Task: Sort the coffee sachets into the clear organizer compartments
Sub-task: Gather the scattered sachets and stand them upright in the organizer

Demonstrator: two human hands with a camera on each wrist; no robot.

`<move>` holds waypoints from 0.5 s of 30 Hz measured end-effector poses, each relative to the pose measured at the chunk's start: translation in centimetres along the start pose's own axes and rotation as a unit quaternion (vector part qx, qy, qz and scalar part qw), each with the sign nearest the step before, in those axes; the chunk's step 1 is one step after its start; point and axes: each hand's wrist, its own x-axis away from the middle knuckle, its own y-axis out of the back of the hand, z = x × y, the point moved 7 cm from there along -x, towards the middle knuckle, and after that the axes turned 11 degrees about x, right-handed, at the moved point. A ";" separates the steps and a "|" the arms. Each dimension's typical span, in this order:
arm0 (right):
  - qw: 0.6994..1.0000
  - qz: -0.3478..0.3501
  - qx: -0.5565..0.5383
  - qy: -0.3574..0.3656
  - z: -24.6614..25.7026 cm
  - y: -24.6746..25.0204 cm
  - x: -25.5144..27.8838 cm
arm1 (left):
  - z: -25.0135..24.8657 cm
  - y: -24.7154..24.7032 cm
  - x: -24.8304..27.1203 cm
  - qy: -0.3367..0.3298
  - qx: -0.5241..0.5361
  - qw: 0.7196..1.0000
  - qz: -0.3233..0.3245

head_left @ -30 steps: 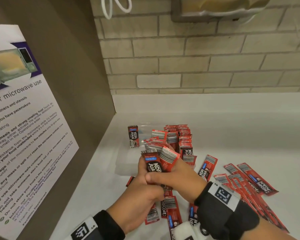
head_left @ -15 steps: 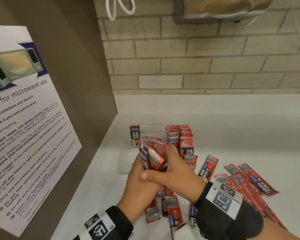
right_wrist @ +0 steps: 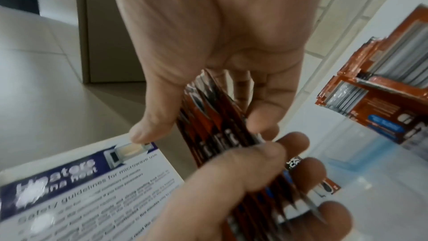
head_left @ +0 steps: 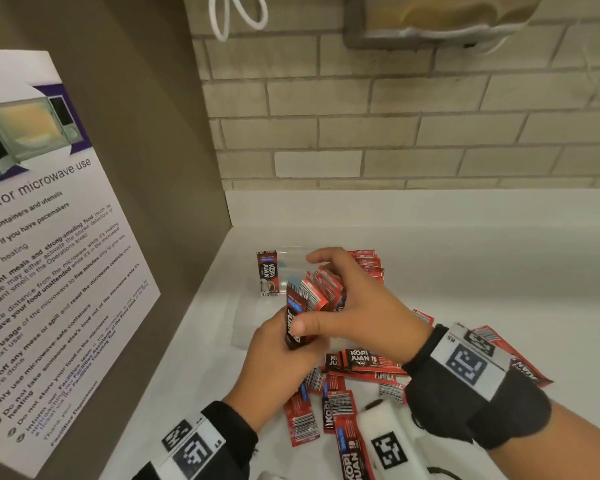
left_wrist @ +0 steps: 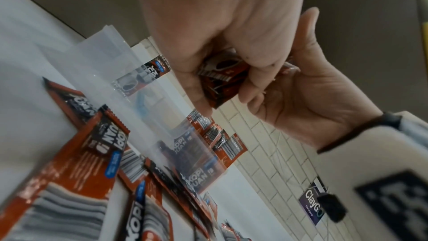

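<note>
A bundle of red coffee sachets (head_left: 314, 292) stands upright just in front of the clear organizer (head_left: 252, 323). My left hand (head_left: 279, 358) grips its lower end (left_wrist: 220, 80). Over its top, my right hand (head_left: 340, 299) holds the bundle (right_wrist: 220, 135) between thumb and fingers. One sachet (head_left: 267, 273) stands alone in the organizer's back left compartment. A packed row of sachets (head_left: 373, 263) fills a compartment on the right, partly hidden by my right hand. More loose sachets (head_left: 364, 363) lie flat on the white counter (head_left: 499, 289) below my hands.
A brown side panel with a microwave notice (head_left: 49, 254) closes off the left. The brick wall (head_left: 395, 133) is behind, with a dispenser (head_left: 430, 19) overhead. A white device (head_left: 388, 445) lies among sachets near the front edge.
The fanned sachets have been squared into a tighter bundle. Both hands moved it away from me, toward the organizer, and my right hand shifted up over its top.
</note>
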 end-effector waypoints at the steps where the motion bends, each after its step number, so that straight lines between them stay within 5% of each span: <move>1: 0.999 0.006 -0.028 -0.020 -0.1 0.9 0.3 | 0.2 0.0 0.0 -0.001 0.005 1.000 0.004; 4: 0.999 -0.027 -0.013 -0.029 -0.7 1.7 0.1 | -0.1 0.2 0.1 -0.034 0.002 0.999 -0.014; 9: 0.999 0.040 -0.008 -0.016 0.4 2.5 -0.1 | -1.4 0.5 -0.4 -0.095 -0.066 0.993 -0.022; 15: 0.953 0.103 0.277 0.066 2.4 4.5 -3.3 | -5.0 -1.0 -3.9 -0.185 -0.146 0.972 0.020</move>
